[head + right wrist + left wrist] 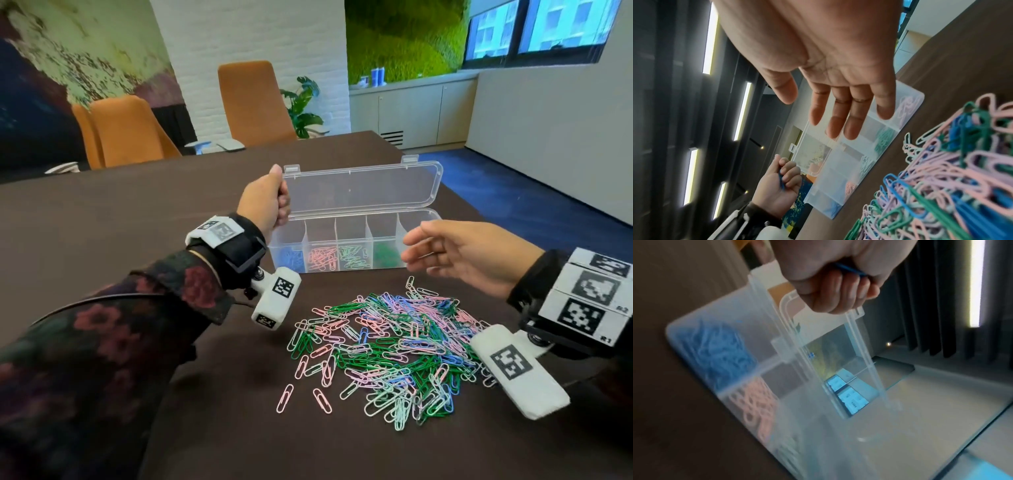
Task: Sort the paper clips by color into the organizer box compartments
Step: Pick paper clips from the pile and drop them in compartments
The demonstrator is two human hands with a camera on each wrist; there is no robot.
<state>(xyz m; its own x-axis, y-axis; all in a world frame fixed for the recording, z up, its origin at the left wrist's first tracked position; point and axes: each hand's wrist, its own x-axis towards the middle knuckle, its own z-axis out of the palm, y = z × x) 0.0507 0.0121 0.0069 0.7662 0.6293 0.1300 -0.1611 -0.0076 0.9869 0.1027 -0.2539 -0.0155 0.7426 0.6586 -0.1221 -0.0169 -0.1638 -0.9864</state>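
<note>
The clear plastic organizer box (342, 246) stands on the dark brown table (137, 212) with its hinged transparent lid (359, 192) raised upright. Five compartments run along it: blue clips fill the leftmost, pink the next, pale mint the third, dark green the fourth, and the rightmost holds pale lilac-pink clips, seen only from the right wrist view. Just in front of the box lies the big mixed heap of coloured wire paper clips (387, 346), green, pink, blue and mint tangled together, so the sorting is clearly far from done.

The left hand (265, 202) is curled into a fist near the left end of the lid, above the blue compartment; a few blue paper clips (781, 180) show between its curled fingers (the head view hides them). The step in hand appears to be delivering this blue batch. The right hand (459, 255) hovers palm-inward in front of the right end of the box, fingers straight and loosely spread, holding nothing.

The next move likely calls for the left fist to loosen directly over the leftmost compartment so that no clip strays into the pink section beside it, while the empty right hand goes down to the heap to tease out single-colour clips, which interlock easily.
</note>
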